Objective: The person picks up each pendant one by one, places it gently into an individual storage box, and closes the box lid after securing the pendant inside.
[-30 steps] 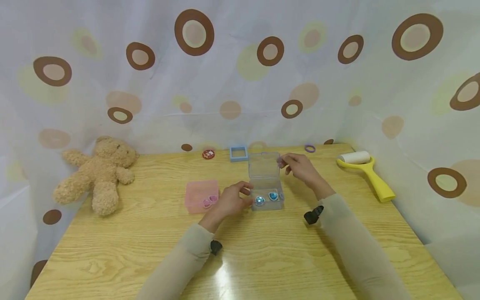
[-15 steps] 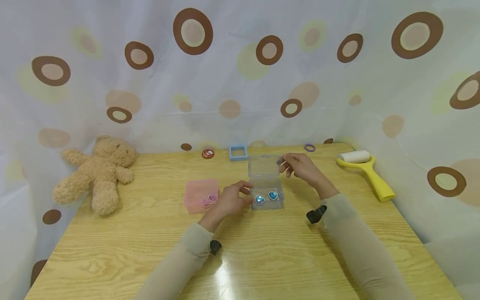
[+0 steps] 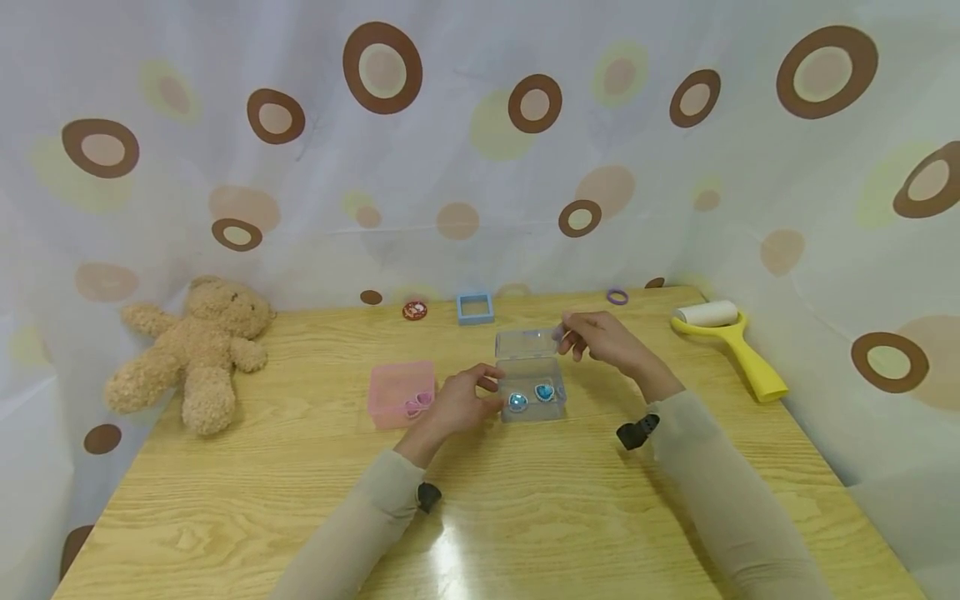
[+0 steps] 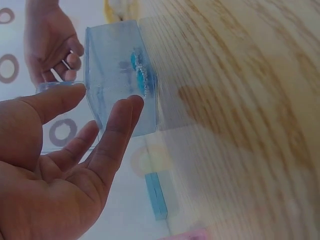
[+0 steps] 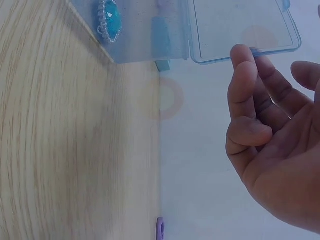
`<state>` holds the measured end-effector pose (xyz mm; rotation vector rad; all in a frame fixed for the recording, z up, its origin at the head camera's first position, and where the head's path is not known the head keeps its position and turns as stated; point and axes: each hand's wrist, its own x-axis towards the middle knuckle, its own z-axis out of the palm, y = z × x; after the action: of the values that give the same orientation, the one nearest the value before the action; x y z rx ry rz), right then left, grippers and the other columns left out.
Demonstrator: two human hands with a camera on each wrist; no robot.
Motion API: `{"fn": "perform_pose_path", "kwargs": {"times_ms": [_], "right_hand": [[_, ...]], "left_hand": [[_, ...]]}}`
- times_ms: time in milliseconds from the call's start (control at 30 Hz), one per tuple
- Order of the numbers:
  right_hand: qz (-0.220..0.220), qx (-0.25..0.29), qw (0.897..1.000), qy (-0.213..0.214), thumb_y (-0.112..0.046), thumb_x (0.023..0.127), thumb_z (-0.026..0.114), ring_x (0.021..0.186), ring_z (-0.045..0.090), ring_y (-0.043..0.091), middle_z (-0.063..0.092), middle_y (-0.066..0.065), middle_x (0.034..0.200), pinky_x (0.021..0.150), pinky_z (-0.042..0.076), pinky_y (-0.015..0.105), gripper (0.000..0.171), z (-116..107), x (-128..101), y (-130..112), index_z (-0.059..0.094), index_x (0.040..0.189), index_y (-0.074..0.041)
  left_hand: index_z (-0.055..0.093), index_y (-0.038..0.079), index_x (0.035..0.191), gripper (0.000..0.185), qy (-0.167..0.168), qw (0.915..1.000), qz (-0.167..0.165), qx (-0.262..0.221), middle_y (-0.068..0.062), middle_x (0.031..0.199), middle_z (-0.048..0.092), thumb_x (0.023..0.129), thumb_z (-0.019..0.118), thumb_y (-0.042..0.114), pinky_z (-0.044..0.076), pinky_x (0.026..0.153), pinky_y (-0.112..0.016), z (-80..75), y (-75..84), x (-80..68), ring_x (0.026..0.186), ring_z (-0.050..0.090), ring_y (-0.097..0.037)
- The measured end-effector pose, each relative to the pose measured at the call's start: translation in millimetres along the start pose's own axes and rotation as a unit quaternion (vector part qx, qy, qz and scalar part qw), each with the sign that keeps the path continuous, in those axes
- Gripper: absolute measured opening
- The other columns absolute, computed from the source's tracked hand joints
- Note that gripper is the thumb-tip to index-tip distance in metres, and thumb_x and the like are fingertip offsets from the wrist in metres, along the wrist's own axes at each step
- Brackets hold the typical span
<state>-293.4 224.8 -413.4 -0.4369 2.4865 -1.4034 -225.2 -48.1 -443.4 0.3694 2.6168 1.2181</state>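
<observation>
A small clear plastic box (image 3: 532, 412) stands on the wooden table with its hinged lid (image 3: 525, 343) raised at the back. Inside lie two blue gems (image 3: 518, 402) with pale beaded rims. My left hand (image 3: 467, 402) is at the box's left side, thumb and fingertips by its wall, fingers spread and mostly extended in the left wrist view. Up by the lid's right edge is my right hand (image 3: 603, 340). The right wrist view shows its index fingertip touching the lid's edge (image 5: 250, 52), with the thumb apart and other fingers bent.
Left of the box stands a pink open box (image 3: 390, 387) with a pink bow-like piece (image 3: 418, 403). A teddy bear (image 3: 202, 350) leans at the far left. Along the back lie a red disc (image 3: 414, 310), blue square frame (image 3: 476, 320) and purple ring (image 3: 617, 297). A yellow-handled roller (image 3: 750, 367) lies right.
The lid's upper edge has come down, so the lid looks shorter in the head view. My right hand has dropped slightly with it. The left hand has stayed by the box.
</observation>
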Motion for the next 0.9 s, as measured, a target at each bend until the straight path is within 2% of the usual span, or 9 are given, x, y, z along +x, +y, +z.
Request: {"fn": "perform_pose_path", "kwargs": {"times_ms": [300,533,667,900], "right_hand": [[0.001,-0.016,0.999,-0.033,-0.045,0.108,0.036,0.088,0.064,0.036,0.068,0.015,0.103,0.056,0.037,0.026,0.051,-0.8,-7.4,-1.0,0.068,0.115,-0.006],[-0.021,-0.035,0.998,-0.054,-0.038,0.107,0.047,0.087,0.063,0.032,0.070,0.016,0.104,0.076,0.050,0.042,0.036,0.1,-8.9,4.0,0.068,0.118,-0.011],[-0.024,-0.035,0.997,-0.063,-0.037,0.105,0.052,0.086,0.063,0.033,0.069,0.014,0.103,0.084,0.051,0.048,0.034,1.1,-10.4,4.6,0.069,0.117,-0.011],[-0.027,-0.046,0.996,-0.075,-0.031,0.103,0.056,0.083,0.062,0.037,0.070,0.012,0.105,0.084,0.050,0.049,0.030,2.2,-13.3,7.9,0.068,0.119,-0.008]], "left_hand": [[0.061,0.012,0.132,0.041,-0.002,1.0000,0.000,0.007,-0.011,0.122,0.069,0.093,0.070,0.019,0.051,0.078,-0.030,-0.1,-0.9,1.3,0.102,0.064,-0.025],[0.061,0.010,0.131,0.041,-0.004,1.0000,0.003,0.004,-0.013,0.123,0.069,0.093,0.070,0.018,0.052,0.072,-0.026,-0.9,-1.2,0.2,0.097,0.068,-0.023],[0.061,0.007,0.131,0.040,-0.002,0.9999,0.012,0.004,-0.014,0.121,0.070,0.092,0.070,0.016,0.054,0.073,-0.027,-1.7,-1.1,-1.4,0.098,0.071,-0.025],[0.062,0.007,0.130,0.040,0.006,0.9998,0.015,0.008,-0.014,0.119,0.070,0.092,0.071,0.016,0.056,0.074,-0.029,-1.5,-0.4,-0.3,0.099,0.072,-0.028]]}}
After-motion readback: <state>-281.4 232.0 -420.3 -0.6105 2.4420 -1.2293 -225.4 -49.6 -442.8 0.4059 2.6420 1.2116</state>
